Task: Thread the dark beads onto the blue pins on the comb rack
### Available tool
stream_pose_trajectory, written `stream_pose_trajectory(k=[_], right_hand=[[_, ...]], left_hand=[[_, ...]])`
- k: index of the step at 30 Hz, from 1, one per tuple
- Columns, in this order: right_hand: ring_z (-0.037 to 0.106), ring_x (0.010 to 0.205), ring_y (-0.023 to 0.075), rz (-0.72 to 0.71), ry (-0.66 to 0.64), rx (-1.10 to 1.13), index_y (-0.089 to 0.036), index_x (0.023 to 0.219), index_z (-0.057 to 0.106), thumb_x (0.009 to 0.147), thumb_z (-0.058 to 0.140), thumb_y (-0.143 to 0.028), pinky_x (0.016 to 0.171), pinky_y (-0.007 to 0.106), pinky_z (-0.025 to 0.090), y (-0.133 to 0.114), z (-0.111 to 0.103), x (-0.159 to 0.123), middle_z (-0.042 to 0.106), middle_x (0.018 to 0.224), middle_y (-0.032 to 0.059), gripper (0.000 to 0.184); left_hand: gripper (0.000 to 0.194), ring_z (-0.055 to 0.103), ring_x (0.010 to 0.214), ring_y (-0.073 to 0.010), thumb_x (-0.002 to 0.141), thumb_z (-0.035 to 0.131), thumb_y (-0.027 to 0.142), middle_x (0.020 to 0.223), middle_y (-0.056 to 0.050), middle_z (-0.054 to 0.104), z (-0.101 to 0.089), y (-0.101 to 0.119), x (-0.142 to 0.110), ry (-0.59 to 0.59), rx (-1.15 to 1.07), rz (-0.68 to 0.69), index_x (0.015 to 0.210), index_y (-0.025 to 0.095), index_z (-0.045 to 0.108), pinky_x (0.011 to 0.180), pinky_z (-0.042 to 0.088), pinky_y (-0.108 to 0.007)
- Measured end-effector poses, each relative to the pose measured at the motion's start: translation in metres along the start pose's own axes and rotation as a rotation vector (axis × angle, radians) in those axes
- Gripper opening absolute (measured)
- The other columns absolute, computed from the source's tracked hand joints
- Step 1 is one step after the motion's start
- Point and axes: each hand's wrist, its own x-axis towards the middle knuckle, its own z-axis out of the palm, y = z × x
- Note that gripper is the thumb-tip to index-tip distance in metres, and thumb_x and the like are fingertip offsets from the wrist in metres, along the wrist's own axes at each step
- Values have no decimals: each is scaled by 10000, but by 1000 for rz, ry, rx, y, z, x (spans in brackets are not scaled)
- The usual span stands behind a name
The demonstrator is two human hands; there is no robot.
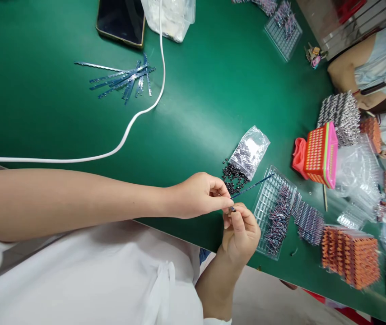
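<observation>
Shirt [94, 275]: nearest.
Left hand [201, 196], right hand [242, 232]: pinching blue strip [252, 186].
Loose strips [130, 79]: far left, likely pending.
Tray [262, 211]: right, part-filled.

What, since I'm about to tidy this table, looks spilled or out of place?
Small black beads lie loose beside the clear bag on the green table, a few strewn apart from the pile: it resembles a spill, though they may have been poured out deliberately. The blue strips near the phone lie crisscrossed, untidily.

Bright light glares off the plastic bag [249, 152]; right edge blurred.
</observation>
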Motion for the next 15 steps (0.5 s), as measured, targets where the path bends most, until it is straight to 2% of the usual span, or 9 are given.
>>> stream_pose_trajectory(k=[10,15], right_hand=[[507,524,85,-14,38,-59,-184,809,702,823,697,-272,464,223,370,0,1,-1,579,709,-9,89],[525,533,84,-15,36,-38,-191,819,717,827,697,-243,463,216,380,0,1,-1,588,716,-8,57]], left_hand=[[153,564,645,-120,810,649,279,735,-20,723,-1,3,1,4,54,-5,739,147,677,601,418,-229],[161,586,672,-135,814,642,296,755,-26,730,-1,1,0,-5,66,5,758,151,680,617,431,-238]])
